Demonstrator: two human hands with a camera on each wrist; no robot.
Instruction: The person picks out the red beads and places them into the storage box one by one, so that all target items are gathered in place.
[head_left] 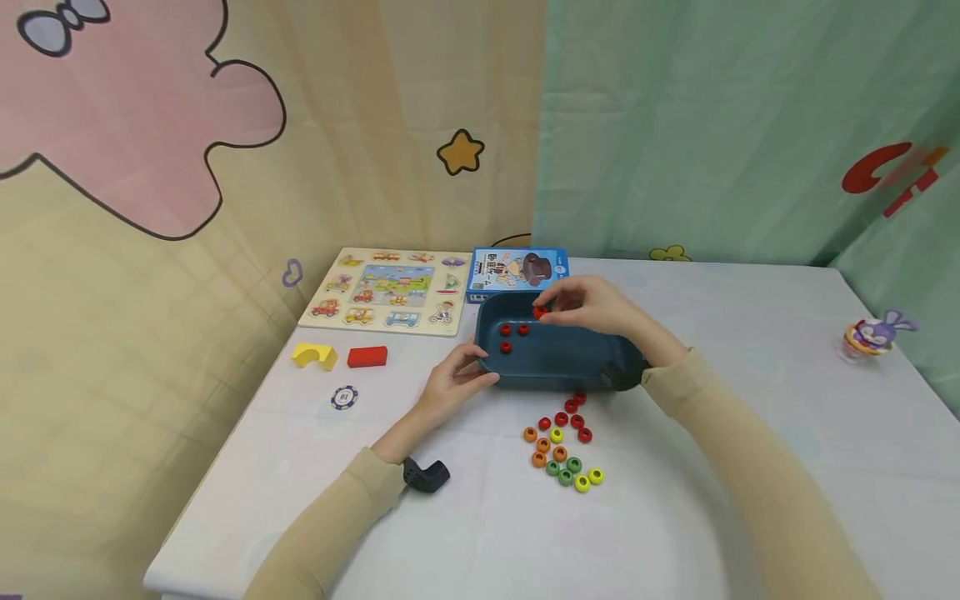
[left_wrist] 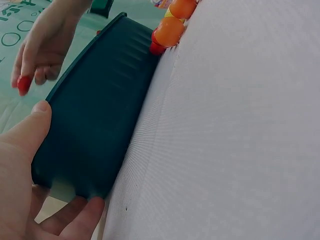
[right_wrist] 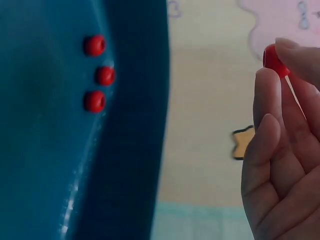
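Between the thumb and fingertips of my right hand (head_left: 592,304) is a red bead (right_wrist: 274,61), held above the far side of a dark teal plastic tray (head_left: 562,358). My left hand (head_left: 450,383) grips the tray's near left corner; in the left wrist view its thumb lies at the rim and its fingers wrap the end. Inside the tray, toward its left end, lie three red beads (right_wrist: 104,76). In front of the tray a loose group of beads rests on the table: red beads (head_left: 562,419), orange beads (head_left: 543,445), green beads (head_left: 566,477) and yellow beads (head_left: 582,483).
Behind the tray are a wooden picture puzzle (head_left: 450,292) and a blue game box (head_left: 480,283). A yellow arch block (head_left: 313,356), a red block (head_left: 367,357) and a poker chip (head_left: 344,397) lie to the left. A purple rabbit figure (head_left: 873,335) stands far right.
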